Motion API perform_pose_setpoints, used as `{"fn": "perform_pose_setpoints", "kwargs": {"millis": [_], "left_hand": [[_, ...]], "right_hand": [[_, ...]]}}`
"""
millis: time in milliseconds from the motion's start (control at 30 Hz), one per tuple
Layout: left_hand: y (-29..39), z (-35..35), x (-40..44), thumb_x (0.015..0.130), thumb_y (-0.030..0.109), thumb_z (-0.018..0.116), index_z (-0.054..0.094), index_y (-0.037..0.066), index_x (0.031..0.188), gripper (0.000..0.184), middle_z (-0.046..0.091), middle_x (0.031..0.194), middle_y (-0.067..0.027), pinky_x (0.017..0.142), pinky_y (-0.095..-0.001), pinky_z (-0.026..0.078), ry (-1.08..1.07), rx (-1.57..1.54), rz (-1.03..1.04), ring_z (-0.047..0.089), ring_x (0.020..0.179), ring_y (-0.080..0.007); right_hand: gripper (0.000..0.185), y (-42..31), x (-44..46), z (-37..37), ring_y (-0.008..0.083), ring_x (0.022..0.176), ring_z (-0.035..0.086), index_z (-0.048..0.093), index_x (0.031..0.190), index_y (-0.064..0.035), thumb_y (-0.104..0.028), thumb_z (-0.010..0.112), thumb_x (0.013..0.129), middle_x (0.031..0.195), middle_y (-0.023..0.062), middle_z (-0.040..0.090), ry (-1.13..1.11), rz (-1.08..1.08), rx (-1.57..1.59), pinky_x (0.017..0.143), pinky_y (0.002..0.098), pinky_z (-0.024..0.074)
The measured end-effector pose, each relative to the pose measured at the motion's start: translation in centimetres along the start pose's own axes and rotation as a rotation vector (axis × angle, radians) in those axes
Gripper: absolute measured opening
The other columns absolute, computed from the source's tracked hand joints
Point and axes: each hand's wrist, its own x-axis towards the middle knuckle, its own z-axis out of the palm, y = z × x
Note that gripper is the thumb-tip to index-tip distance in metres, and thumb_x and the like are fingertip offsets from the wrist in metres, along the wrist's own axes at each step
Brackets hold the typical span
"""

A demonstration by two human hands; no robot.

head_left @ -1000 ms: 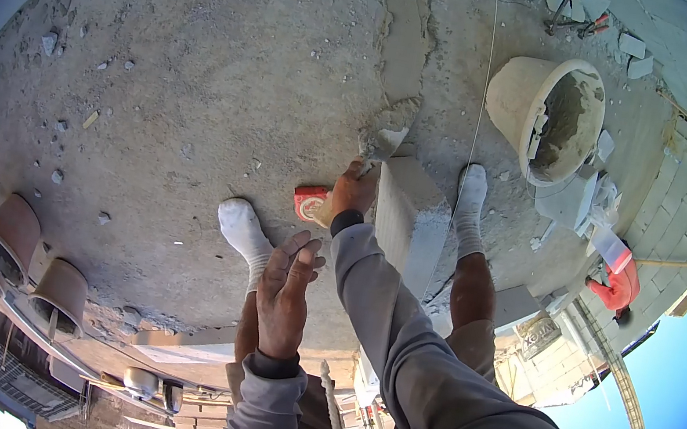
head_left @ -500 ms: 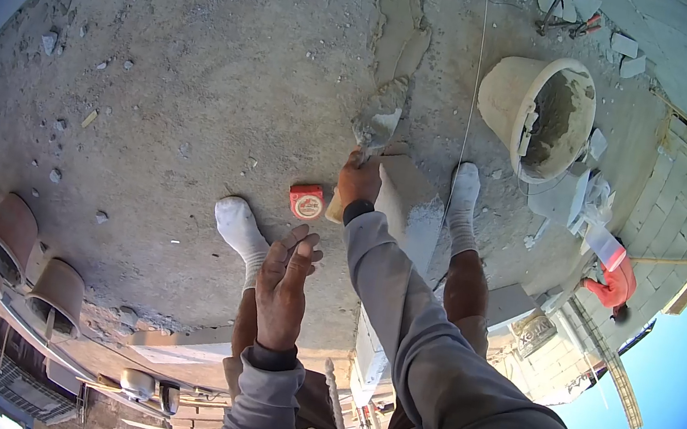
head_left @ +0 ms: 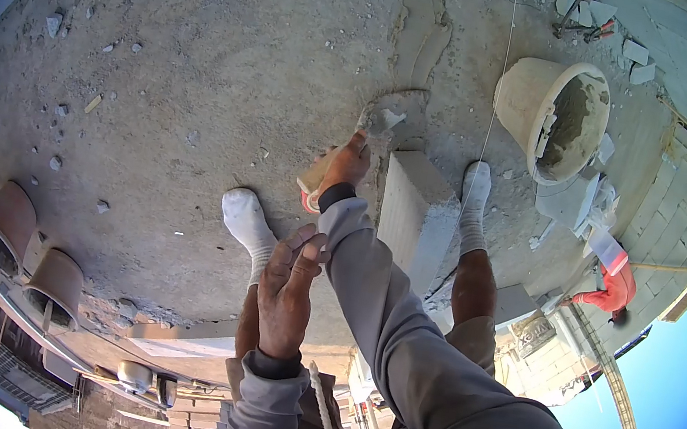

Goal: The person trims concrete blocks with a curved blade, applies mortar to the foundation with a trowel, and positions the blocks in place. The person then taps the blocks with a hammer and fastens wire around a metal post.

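My right hand point(head_left: 346, 164) is closed round a trowel point(head_left: 389, 117), whose blade lies at the near end of a strip of wet mortar point(head_left: 417, 35) on the floor. Grey paste clings to the blade. The trowel's handle end pokes out beside the hand, partly covering a red tape measure point(head_left: 309, 201) on the floor. Just right of that hand stands a pale block point(head_left: 418, 208). My left hand point(head_left: 286, 304) hovers nearer my body, its fingers stretched out and nothing in it.
A taut string point(head_left: 502, 69) runs past the block. To the right is a mortar-coated bucket point(head_left: 524, 104), with broken block pieces point(head_left: 641, 64) beyond it. Two more buckets point(head_left: 56, 283) stand at the lower left. A person in red point(head_left: 614, 290) is bent over at the far right.
My right hand has swung left relative to the block, turning the trowel so its handle end now covers part of the tape measure. My left hand stays open, and the view has shifted slightly.
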Motion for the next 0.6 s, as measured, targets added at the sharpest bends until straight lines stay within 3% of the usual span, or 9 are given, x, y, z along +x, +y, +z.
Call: {"fn": "perform_pose_setpoints", "kwargs": {"millis": [33,100,200,300,367,433,567,600], "left_hand": [[-0.2,-0.2,0.0,0.098,0.035,0.055,0.058,0.001,0.124,0.043,0.067,0.111,-0.0104,0.087,-0.0317,0.044,0.004,-0.021,-0.002,0.061,0.098,-0.0182],[-0.6,-0.5,-0.2,0.097,0.035,0.055,0.058,0.001,0.124,0.044,0.067,0.111,-0.0106,0.087,-0.0318,0.043,0.011,-0.027,-0.012,0.061,0.098,-0.018],[-0.4,-0.4,-0.2,0.097,0.035,0.055,0.058,0.001,0.124,0.044,0.067,0.111,-0.0104,0.087,-0.0318,0.043,0.012,-0.009,-0.003,0.06,0.099,-0.0176],[0.2,-0.1,-0.2,0.097,0.035,0.055,0.059,0.002,0.124,0.043,0.067,0.11,-0.0099,0.087,-0.032,0.043,0.009,-0.014,0.004,0.06,0.098,-0.0172],[0.1,-0.1,-0.3,0.098,0.036,0.054,0.059,0.002,0.123,0.043,0.067,0.109,-0.0095,0.087,-0.0324,0.043,0.0,-0.004,-0.004,0.06,0.098,-0.017],[0.0,0.2,-0.4,0.098,0.036,0.054,0.06,0.003,0.123,0.042,0.067,0.109,-0.0093,0.087,-0.0325,0.043,-0.003,0.015,0.0,0.06,0.097,-0.0171],[-0.4,0.3,-0.6,0.098,0.035,0.053,0.06,0.002,0.123,0.041,0.067,0.109,-0.0092,0.087,-0.0322,0.044,-0.006,0.052,0.02,0.061,0.095,-0.0172],[-0.5,0.5,-0.6,0.099,0.035,0.052,0.059,0.002,0.123,0.042,0.067,0.11,-0.0095,0.086,-0.0322,0.045,-0.009,0.061,0.016,0.061,0.095,-0.0173]], "right_hand": [[0.048,-1.1,-0.1,2.1,0.0226,0.066,0.056,0.049,0.11,-0.0077,-0.051,0.054,0.091,0.079,0.0083,0.05,-0.043,-0.023,0.048,0.05,0.041,0.049],[0.045,-2.8,-0.1,5.2,0.0215,0.063,0.055,0.049,0.106,-0.0062,-0.048,0.053,0.093,0.077,0.0085,0.05,-0.147,-0.088,0.06,0.05,0.0416,0.0482],[0.043,-1.2,3.7,5.8,0.0421,0.069,0.061,0.051,0.099,0.0013,-0.042,0.05,0.095,0.083,0.0243,0.062,-0.086,-0.399,-0.283,0.062,0.0476,0.0485],[0.043,0.0,3.1,0.6,0.0497,0.084,0.06,0.053,0.098,0.0034,-0.039,0.05,0.095,0.092,0.0316,0.062,0.021,-0.366,-0.541,0.073,0.0509,0.0456],[0.043,0.7,0.1,-2.8,0.0499,0.087,0.06,0.054,0.096,0.0027,-0.04,0.048,0.095,0.092,0.0312,0.062,0.136,-0.407,-0.704,0.073,0.0533,0.0441],[0.045,2.8,-1.4,-4.9,0.0499,0.087,0.06,0.054,0.096,0.0029,-0.042,0.048,0.095,0.091,0.031,0.063,0.131,-0.401,-0.657,0.074,0.0532,0.0443],[0.049,4.8,-4.6,-8.4,0.0466,0.082,0.061,0.053,0.093,0.0031,-0.046,0.049,0.095,0.086,0.0297,0.062,0.027,-0.307,-0.691,0.073,0.0506,0.0455],[0.05,5.6,-4.5,-9.8,0.0414,0.076,0.061,0.052,0.092,0.0033,-0.046,0.05,0.095,0.079,0.0263,0.06,-0.048,-0.163,-0.588,0.07,0.0488,0.0459]]}}
